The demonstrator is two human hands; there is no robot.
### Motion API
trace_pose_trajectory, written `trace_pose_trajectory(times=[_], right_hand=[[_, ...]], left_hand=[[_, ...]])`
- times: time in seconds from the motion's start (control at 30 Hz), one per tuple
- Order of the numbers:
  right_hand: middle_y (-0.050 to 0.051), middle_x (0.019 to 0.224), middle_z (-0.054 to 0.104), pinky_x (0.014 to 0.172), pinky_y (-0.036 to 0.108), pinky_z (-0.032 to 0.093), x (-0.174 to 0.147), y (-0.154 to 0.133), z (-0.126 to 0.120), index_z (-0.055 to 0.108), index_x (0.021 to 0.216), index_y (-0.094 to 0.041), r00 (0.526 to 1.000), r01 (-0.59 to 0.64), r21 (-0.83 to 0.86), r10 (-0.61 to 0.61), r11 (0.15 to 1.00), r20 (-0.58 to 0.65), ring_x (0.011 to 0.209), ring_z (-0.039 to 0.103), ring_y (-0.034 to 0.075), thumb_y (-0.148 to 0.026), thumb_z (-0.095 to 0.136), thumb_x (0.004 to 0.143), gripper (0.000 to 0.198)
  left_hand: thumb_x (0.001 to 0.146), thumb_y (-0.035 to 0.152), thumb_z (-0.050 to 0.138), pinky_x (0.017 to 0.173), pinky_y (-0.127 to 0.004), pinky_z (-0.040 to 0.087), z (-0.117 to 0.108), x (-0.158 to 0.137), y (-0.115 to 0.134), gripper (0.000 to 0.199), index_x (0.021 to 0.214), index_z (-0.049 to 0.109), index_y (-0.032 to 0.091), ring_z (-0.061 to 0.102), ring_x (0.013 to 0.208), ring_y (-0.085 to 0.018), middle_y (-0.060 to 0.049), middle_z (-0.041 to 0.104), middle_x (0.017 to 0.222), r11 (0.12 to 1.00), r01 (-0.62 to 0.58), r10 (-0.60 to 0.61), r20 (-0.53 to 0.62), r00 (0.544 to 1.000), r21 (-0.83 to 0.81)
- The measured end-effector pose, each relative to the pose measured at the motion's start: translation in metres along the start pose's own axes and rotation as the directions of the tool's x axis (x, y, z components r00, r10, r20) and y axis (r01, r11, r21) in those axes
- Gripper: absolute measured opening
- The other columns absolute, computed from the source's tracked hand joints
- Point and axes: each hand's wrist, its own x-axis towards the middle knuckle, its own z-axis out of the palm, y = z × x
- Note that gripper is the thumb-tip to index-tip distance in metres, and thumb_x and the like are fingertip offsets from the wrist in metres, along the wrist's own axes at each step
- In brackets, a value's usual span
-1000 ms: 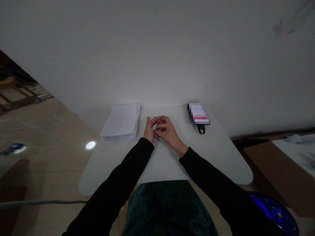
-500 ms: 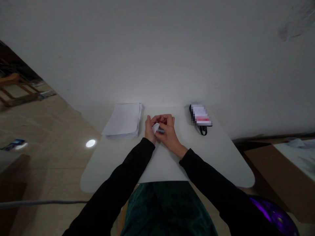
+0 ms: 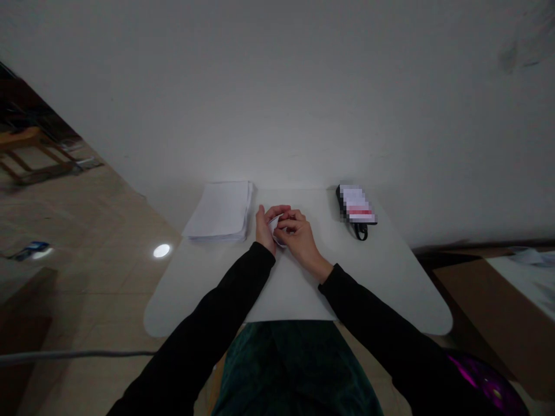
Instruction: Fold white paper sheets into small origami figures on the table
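Observation:
Between my hands, above the middle of the white table (image 3: 286, 294), is a small piece of folded white paper (image 3: 273, 223). My left hand (image 3: 265, 229) curls around its left side, thumb up and fingers bent over the far edge. The fingers of my right hand (image 3: 298, 236) pinch the paper from the right. Most of the paper is hidden by the fingers, so its exact shape cannot be made out. A stack of white paper sheets (image 3: 219, 211) lies on the table to the left of my hands.
At the table's back right lies a phone-like device (image 3: 358, 203) with a pixelated screen and a black strap (image 3: 361, 231). A wall (image 3: 277, 104) rises behind the table. A cardboard box (image 3: 498, 312) stands to the right, a wooden stool (image 3: 30, 141) far left.
My right fingers have shifted their pinch over the paper, and less of its pointed fold shows. My left fingers have straightened slightly along the far side. The view has tilted a little.

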Motion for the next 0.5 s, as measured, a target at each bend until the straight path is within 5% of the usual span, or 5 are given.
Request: trace_pose_trajectory(times=[0.17,0.5], right_hand=[[0.003,0.085,0.049,0.085,0.040,0.042,0.0019,-0.0007,-0.0012,0.066,0.062,-0.021,0.999,0.041,-0.133,-0.037,0.990,0.037,0.086,0.046,0.020,-0.012,0.067,0.068,0.011],[0.006,0.095,0.046,0.083,0.040,0.043,0.0012,0.0013,0.0023,0.061,0.073,-0.019,0.971,0.239,-0.276,-0.221,0.931,0.095,0.094,0.039,0.023,-0.010,0.060,0.072,0.009]], left_hand=[[0.085,0.062,0.031,0.064,-0.031,0.050,0.0018,-0.0023,-0.0006,0.059,0.072,0.065,0.016,0.063,0.077,-0.021,-0.008,0.066,0.081,0.998,-0.012,0.012,-0.005,1.000,0.056],[0.091,0.053,0.026,0.072,-0.029,0.048,0.0015,-0.0014,0.0027,0.056,0.079,0.066,0.016,0.062,0.073,-0.017,-0.005,0.063,0.078,0.999,-0.052,0.052,0.003,0.999,-0.014]])
